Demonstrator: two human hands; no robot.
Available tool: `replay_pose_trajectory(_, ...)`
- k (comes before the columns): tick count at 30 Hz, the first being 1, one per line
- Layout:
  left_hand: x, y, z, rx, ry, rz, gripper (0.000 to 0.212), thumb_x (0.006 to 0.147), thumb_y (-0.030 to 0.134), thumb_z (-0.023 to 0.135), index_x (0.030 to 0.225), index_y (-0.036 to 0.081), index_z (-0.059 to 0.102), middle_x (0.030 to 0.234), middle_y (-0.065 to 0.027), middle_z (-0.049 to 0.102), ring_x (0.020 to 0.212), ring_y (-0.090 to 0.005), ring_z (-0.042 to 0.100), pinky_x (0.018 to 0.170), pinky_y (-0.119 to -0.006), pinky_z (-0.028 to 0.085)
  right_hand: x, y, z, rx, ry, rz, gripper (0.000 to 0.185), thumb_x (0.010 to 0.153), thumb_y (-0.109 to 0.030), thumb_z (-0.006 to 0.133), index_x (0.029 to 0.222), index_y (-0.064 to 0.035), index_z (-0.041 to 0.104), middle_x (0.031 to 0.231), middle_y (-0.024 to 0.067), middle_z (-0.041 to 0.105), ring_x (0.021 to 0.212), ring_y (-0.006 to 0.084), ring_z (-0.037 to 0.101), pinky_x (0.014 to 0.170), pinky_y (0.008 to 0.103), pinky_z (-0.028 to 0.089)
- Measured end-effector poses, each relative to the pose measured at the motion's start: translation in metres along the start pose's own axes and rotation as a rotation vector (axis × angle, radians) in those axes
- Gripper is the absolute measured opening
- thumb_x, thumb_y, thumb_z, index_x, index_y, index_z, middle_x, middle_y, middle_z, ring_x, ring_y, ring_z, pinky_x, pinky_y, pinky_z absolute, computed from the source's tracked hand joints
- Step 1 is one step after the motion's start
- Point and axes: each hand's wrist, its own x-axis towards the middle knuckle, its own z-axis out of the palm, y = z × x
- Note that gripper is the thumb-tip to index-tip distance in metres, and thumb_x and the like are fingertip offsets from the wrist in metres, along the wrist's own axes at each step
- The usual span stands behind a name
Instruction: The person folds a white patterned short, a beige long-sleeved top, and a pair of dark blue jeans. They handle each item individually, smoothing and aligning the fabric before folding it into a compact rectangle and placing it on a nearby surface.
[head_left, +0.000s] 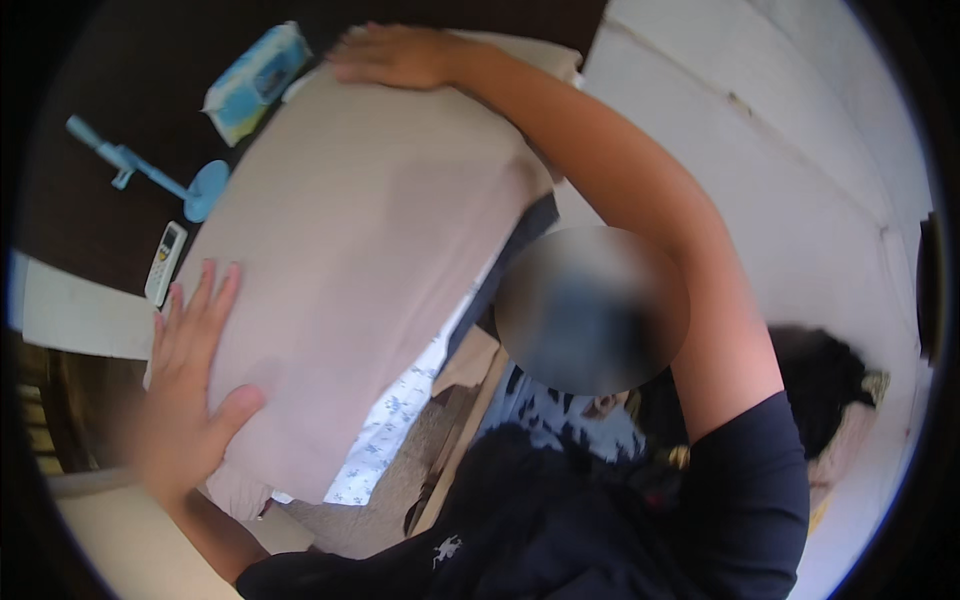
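A beige cloth (330, 225) lies spread over a raised flat surface before me, with a white flower-printed fabric (397, 420) showing below its lower right edge. My left hand (191, 390) rests on the cloth's left edge, fingers apart, thumb on top. At the far end my right hand (397, 56) lies flat on the cloth, palm down, its arm reaching across the right side. Neither hand appears to grip the cloth. A dark grey layer (517, 240) shows under the cloth at the right. What supports the cloth is hidden.
Beyond the cloth's left side, a dark brown surface (120, 67) bears a wipes pack (259, 79), a light blue stand (206, 191) and a white remote control (166, 262). Patterned blue cloth (555, 412) lies at lower right. A pale wall (787, 187) rises at right.
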Motion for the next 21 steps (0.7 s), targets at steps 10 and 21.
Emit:
replay_pose_trajectory(10,-0.008,0.011,-0.003,0.320,0.017,-0.006,0.089,0.092,0.081,0.032,0.159,0.024,0.040,0.167,-0.0114,0.030,0.155,-0.0450,0.019,0.124,-0.063,0.008,-0.040,-0.010,-0.009,-0.035,0.196,0.093,0.074,0.099,-0.077,0.028,0.149,-0.0301,0.055,0.163,0.0060,0.039,0.153,0.0295,0.030,0.124,0.0465,0.024)
replay_pose_trajectory(21,0.059,0.074,0.045,-0.044,0.215,0.311,0.079,0.104,0.062,0.037,0.165,0.013,0.021,0.171,-0.0114,0.019,0.159,-0.0282,0.012,0.128,-0.044,0.007,-0.528,-0.081,0.041,0.796,0.895,0.949,0.043,0.111,-0.031,0.038,0.119,-0.0001,0.066,0.109,0.0132,0.068,0.103,0.0232,0.063,0.096,0.0348,0.048)
